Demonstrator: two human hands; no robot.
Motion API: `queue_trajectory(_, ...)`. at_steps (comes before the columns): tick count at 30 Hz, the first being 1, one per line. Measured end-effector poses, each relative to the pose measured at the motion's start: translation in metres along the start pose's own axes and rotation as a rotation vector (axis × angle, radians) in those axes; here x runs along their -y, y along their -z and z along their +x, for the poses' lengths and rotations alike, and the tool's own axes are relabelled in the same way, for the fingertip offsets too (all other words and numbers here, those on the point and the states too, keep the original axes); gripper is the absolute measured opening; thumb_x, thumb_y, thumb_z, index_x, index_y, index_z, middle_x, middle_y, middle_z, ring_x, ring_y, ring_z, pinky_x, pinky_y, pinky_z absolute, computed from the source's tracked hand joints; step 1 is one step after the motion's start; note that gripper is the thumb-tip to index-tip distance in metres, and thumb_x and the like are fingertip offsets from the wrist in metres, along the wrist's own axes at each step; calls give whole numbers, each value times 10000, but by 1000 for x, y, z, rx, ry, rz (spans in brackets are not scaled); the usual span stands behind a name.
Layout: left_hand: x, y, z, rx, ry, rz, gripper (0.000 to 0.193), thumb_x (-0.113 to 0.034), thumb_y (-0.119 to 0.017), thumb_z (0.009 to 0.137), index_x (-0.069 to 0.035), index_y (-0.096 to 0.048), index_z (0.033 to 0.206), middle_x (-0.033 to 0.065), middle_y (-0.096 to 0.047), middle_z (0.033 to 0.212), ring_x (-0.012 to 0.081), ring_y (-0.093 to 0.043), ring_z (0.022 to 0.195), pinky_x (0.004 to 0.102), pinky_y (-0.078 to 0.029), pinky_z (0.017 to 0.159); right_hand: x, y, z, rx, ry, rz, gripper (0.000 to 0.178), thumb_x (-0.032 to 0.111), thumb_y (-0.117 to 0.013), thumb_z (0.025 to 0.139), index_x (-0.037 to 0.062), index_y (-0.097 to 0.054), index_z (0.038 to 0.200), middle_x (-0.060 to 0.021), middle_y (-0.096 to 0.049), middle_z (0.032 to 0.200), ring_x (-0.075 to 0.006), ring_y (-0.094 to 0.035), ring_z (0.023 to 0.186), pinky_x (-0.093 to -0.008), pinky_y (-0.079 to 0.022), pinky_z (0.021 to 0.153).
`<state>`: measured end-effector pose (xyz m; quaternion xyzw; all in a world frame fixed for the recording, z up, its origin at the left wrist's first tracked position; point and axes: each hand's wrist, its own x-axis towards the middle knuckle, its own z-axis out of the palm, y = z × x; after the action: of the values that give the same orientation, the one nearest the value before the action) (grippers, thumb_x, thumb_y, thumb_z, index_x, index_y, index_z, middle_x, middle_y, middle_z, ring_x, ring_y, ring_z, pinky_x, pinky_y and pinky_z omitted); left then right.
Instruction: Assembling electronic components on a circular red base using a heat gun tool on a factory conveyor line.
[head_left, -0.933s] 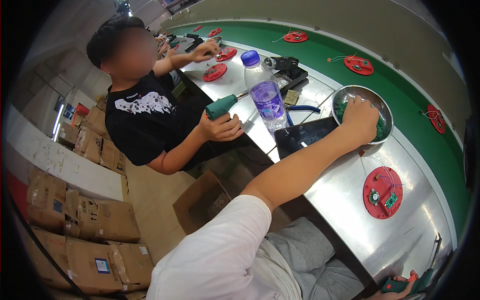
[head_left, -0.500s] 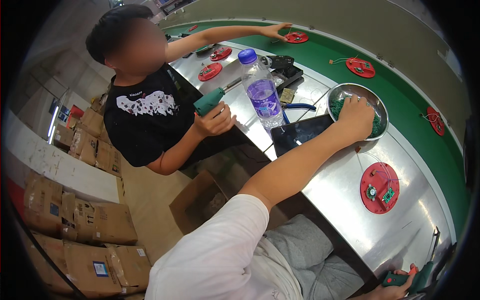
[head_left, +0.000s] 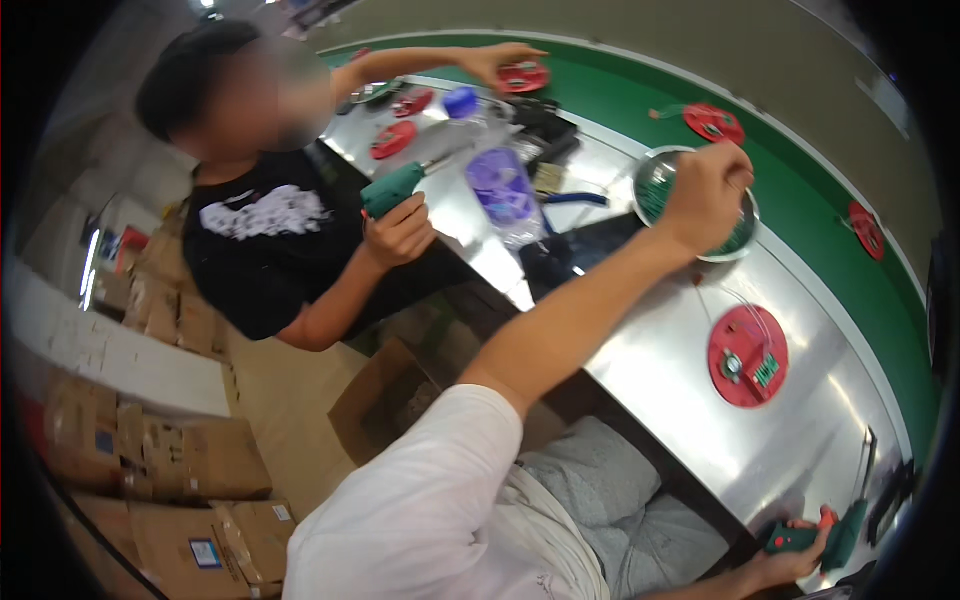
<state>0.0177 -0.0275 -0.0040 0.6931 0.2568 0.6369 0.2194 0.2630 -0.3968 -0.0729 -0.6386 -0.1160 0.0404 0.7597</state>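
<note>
My left hand [head_left: 708, 195] is over a round metal bowl [head_left: 752, 238] of small dark green pieces [head_left: 655, 196]. Its fingers are pinched together; whatever may be between them is too small to make out. At the lower right my right hand [head_left: 800, 560] grips a green electric screwdriver [head_left: 850, 530] with a red trigger, its shaft pointing toward the far side of the table. Between the two hands, a red round disc [head_left: 735, 375] lies on the metal table [head_left: 680, 400], bearing a small green circuit board, a round metal part and thin wires.
Left of the bowl are a black phone-like slab [head_left: 570, 255], blue-handled pliers [head_left: 575, 199] and a purple-labelled bottle [head_left: 500, 185]. A co-worker holds another green screwdriver [head_left: 393, 188] and reaches to a red disc [head_left: 523, 77] on the green belt [head_left: 620, 110]. Cardboard boxes [head_left: 225, 455] stand left.
My left hand has risen out of the bowl, fingers pinched. The co-worker's far hand and the disc by it have shifted left. The whole view has moved slightly and blurred.
</note>
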Motion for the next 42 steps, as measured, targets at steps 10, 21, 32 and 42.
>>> queue_trajectory(10, -20, 22, 2, 642, 486, -368, 133, -72, -611, 947, -36, -659, 1066, 16, -624, 774, 47, -499, 671, 206, -385, 585, 1, -34, -22, 150, 167, 55, 309, 195, -511, 947, -84, -581, 1059, -178, -639, 887, -158, -550, 511, -290, -467, 479)
queue_trajectory(21, -67, 9, -74, 901, 25, -30, 98, -74, -671, 832, 11, -686, 879, 154, -686, 830, 304, -665, 720, 357, -530, 681, 18, -33, -52, 517, 280, 106, 529, 233, -591, 939, -144, -484, 1295, -279, -637, 1066, -203, -603, 507, -279, -463, 435)
queue_trajectory(32, -58, 6, -91, 739, 54, 96, 67, -59, -645, 836, 9, -638, 839, 134, -663, 787, 272, -639, 663, 371, -504, 618, 12, -35, -77, 841, 250, -121, 374, 102, -652, 907, -108, -595, 1210, -252, -666, 1021, -188, -593, 570, -284, -485, 513)
queue_trajectory(42, -44, 5, -89, 706, 75, 40, 58, -25, -657, 802, 30, -647, 819, 104, -653, 717, 147, -587, 557, 272, -469, 531, 23, -49, -85, 690, -3, -1, 334, -21, -749, 783, -79, -684, 1106, -148, -715, 926, -158, -662, 712, -278, -541, 619)
